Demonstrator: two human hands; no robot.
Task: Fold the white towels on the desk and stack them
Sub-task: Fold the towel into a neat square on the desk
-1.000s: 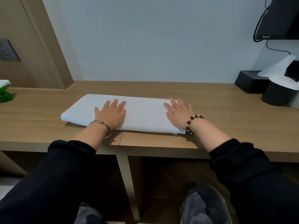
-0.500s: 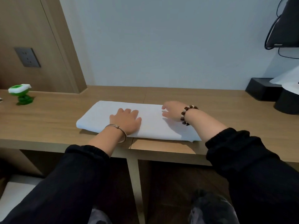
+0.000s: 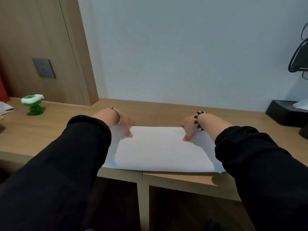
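White towel (image 3: 163,150): folded flat into a wide rectangle, lying on the wooden desk (image 3: 58,125) in front of the person. Its near edge runs along the desk's front edge. A lower layer shows past the top layer on the left side and at the near right corner.

Left hand (image 3: 126,122): at the far left corner of the towel, thumb on top of the cloth, remaining fingers hidden behind the edge. It pinches that corner. A thin metal bangle (image 3: 117,118) sits on the wrist.

Right hand (image 3: 188,129): at the far right corner, thumb likewise on top, fingers out of sight beyond the edge. It pinches that corner. A bead bracelet (image 3: 198,120) circles the wrist.

Both forearms are in black sleeves (image 3: 75,155) that reach across the towel's short ends.

Surroundings: a small green and white toy (image 3: 33,105) stands on the desk well to the left. A grey wall socket (image 3: 43,68) is set into the wood panel above it. A black box (image 3: 283,112) stands at the far right of the desk against the pale wall, with something white resting on it. Black cables (image 3: 296,54) loop at the right edge of view. Open compartments show below the desk.
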